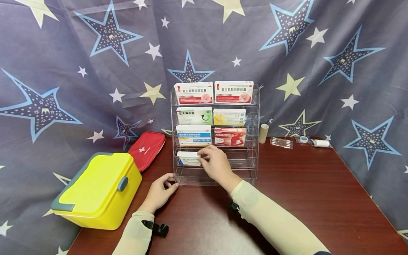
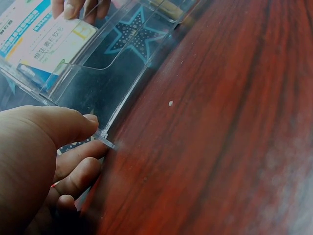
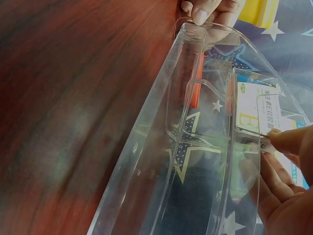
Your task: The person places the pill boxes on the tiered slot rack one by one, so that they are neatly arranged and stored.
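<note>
A clear plastic display rack [image 1: 194,181] stands on the table with medicine boxes on its tiers. My left hand [image 1: 160,191] pinches the rack's lower left corner, thumb in front and fingers behind, as the left wrist view shows. A white medicine box with a blue corner [image 1: 187,159] sits upright at the left of a lower tier. Its right edge is between the thumb and fingers of my right hand [image 1: 217,165]. Above it are a blue-and-white box [image 1: 193,135] and a red box [image 1: 230,137]. Green [image 1: 194,115] and yellow [image 1: 229,117] boxes fill the tier over those.
Two white-and-red boxes [image 1: 234,93] top the rack. To the left stand a yellow case [image 1: 95,191] with grey handles and a red first-aid pouch [image 1: 147,150]. At the back right lie a tan roll [image 1: 263,133], packaged swabs [image 1: 281,143] and a white roll [image 1: 321,143]. A star-patterned curtain hangs behind.
</note>
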`<state>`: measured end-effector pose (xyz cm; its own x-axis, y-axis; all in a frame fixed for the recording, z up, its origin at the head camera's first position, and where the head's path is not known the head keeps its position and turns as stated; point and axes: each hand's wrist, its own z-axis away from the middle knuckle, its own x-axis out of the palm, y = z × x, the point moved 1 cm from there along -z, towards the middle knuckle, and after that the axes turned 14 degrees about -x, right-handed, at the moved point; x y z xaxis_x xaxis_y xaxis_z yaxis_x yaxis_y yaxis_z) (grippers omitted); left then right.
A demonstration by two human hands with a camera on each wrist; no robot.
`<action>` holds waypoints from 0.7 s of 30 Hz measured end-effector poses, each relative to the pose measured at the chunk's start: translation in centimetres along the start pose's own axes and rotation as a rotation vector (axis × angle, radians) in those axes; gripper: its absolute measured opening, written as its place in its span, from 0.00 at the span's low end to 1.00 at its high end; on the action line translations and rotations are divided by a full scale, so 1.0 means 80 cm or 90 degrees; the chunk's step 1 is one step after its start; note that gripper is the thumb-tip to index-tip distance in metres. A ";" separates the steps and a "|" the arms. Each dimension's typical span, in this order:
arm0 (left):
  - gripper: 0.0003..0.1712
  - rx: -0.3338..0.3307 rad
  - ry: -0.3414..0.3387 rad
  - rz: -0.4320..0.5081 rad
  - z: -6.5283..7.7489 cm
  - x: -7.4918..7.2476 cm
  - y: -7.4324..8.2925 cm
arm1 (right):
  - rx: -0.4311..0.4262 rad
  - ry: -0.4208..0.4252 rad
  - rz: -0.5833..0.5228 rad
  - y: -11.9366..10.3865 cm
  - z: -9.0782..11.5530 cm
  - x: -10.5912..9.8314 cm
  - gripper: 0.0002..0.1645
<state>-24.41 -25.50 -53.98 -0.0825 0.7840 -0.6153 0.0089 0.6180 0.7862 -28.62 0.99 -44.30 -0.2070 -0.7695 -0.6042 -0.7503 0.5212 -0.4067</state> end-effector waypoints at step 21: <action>0.25 0.011 -0.011 0.005 -0.002 -0.003 0.004 | -0.037 -0.007 -0.034 0.014 0.024 -0.060 0.10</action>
<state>-24.53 -25.51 -53.59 -0.0652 0.7898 -0.6099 0.0261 0.6124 0.7901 -27.25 5.95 -43.21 -0.1585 -0.7915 -0.5902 -0.7953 0.4566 -0.3988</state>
